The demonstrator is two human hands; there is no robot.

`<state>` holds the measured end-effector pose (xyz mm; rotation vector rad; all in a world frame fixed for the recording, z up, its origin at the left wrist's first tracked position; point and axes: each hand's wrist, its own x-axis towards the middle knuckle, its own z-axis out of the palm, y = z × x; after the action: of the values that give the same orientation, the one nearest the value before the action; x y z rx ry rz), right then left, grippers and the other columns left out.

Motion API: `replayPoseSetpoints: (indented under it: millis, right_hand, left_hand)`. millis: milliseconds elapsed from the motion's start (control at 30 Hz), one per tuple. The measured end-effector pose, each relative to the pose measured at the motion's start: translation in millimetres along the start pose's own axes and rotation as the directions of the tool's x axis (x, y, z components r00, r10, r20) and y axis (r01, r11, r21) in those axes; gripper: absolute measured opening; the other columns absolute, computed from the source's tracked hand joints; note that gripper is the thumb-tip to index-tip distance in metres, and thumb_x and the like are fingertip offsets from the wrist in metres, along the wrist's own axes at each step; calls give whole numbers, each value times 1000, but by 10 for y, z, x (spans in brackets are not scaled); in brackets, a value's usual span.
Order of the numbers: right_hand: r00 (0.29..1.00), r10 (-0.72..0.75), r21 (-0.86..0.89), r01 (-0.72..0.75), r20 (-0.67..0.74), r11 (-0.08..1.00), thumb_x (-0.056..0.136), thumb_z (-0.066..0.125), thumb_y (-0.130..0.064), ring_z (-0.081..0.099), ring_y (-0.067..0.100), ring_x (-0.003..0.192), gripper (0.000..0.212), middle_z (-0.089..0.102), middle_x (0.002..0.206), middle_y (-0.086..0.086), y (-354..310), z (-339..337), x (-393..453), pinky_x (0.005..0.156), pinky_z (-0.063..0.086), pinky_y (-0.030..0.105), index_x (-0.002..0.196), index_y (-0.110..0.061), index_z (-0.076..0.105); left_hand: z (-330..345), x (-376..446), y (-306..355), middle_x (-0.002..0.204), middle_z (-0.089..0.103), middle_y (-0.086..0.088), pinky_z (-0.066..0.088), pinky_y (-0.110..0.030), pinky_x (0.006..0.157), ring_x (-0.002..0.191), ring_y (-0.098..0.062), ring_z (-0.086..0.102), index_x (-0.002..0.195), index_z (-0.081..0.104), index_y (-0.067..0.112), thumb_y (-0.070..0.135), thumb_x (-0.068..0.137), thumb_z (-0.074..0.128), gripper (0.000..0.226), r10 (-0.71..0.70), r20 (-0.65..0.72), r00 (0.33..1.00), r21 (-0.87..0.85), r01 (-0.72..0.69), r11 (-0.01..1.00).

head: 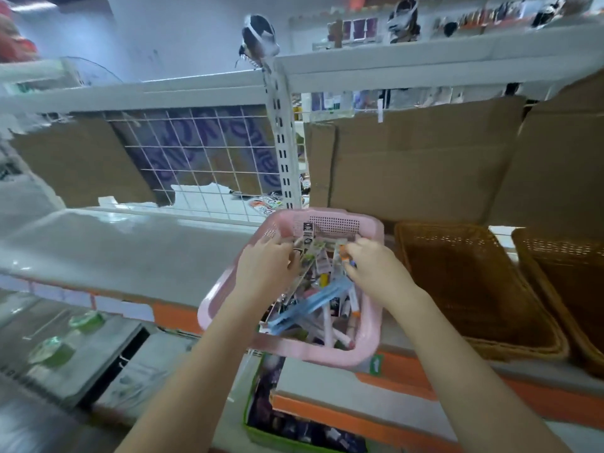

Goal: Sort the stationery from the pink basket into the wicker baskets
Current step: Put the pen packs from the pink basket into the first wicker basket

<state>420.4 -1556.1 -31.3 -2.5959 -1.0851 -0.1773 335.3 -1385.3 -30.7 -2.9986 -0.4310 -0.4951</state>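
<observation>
Pink basket [366, 354] on shelf, near corner hanging past shelf edge [408, 364] — downward push in pile likely tips it. Left hand [264, 266] pinching flat packet, right hand [369, 263] gripping orange-capped pen, both deep in tangled stationery [320, 299]; snag risk on lift. Wicker baskets [474, 289] just beside on right, look empty, path open; cardboard close behind

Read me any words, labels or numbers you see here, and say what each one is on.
Nothing reads clearly.
Purple lettering on the cardboard behind the white wire grid: blurred.
Black-and-white tag in the pink plastic basket: too small.
Packet labels in the pink basket: blurred.
Green sticker on the orange shelf edge: illegible.
</observation>
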Motion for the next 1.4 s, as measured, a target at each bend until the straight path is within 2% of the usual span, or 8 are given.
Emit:
replayPoseSetpoints:
  millis: [300, 467, 567, 800, 1000, 1200, 1300, 1400]
  right_hand:
    - [962, 265, -53, -262, 64, 964, 94, 50, -15, 61, 24, 86, 18, 61, 94, 7, -175, 146, -9, 79, 53, 36, 98, -7, 65]
    - [913, 409, -114, -405, 13, 907, 94, 50, -17, 57, 20, 73, 14, 51, 77, 2, -335, 184, -50, 59, 43, 28, 95, -8, 61]
    - [857, 515, -155, -509, -3, 846, 95, 51, -21, 52, 20, 69, 17, 44, 69, 0, -451, 237, -38, 56, 38, 28, 95, -7, 61]
    - [713, 688, -141, -673, 137, 726, 92, 53, -33, 61, 28, 92, 31, 65, 101, 12, -661, 350, 67, 69, 42, 27, 104, -7, 65]
    - [616, 755, 161, -788, 226, 594, 85, 65, -28, 64, 25, 86, 27, 68, 97, 13, -629, 260, 57, 75, 51, 34, 102, -7, 66]
    - [664, 728, 463, -707, 174, 535, 83, 68, -37, 56, 9, 57, 24, 65, 72, 2, -590, 131, -7, 48, 42, 20, 79, -14, 66]
    - [716, 692, 578, -604, 91, 549, 83, 69, -34, 57, 6, 56, 22, 67, 72, -1, -654, -2, 16, 54, 46, 22, 82, -12, 67]
    - [770, 638, 612, -493, -26, 619, 87, 64, -24, 56, 5, 56, 13, 66, 73, -1, -755, -133, 114, 57, 47, 26, 79, -14, 68]
  left_hand:
    - [154, 87, -158, 116, 64, 1, 39, -33, 84, 112, -22, 54, 101, 67, 20, 35, 96, 42, 30, 167, 6, 986, -65, -166, 984]
    - [194, 95, -208, 106, 64, -3, 33, -32, 74, 102, -25, 55, 101, 63, 18, 36, 96, 41, 29, 280, 84, 956, -75, -275, 959]
    - [192, 74, -238, 108, 64, -4, 40, -36, 83, 103, -26, 55, 102, 63, 16, 37, 94, 42, 31, 351, 112, 929, -118, -339, 933]
    - [148, 84, -439, 107, 64, -3, 38, -35, 79, 104, -25, 55, 103, 63, 18, 41, 94, 39, 34, 482, 75, 873, -201, -461, 865]
    - [180, 57, -521, 102, 63, -1, 32, -30, 67, 96, -23, 56, 101, 60, 18, 40, 96, 39, 31, 524, 67, 849, -243, -495, 834]
    - [220, 44, -525, 91, 62, 3, 40, -27, 63, 80, -17, 54, 93, 63, 19, 39, 96, 43, 28, 476, 86, 875, -399, -408, 821]
    - [200, 75, -513, 84, 64, 10, 46, -23, 61, 71, -5, 57, 97, 67, 19, 36, 96, 46, 27, 453, 103, 886, -544, -331, 771]
    - [126, 117, -470, 73, 58, 20, 35, -8, 50, 56, 13, 47, 100, 68, 21, 37, 96, 49, 25, 420, 80, 904, -725, -236, 647]
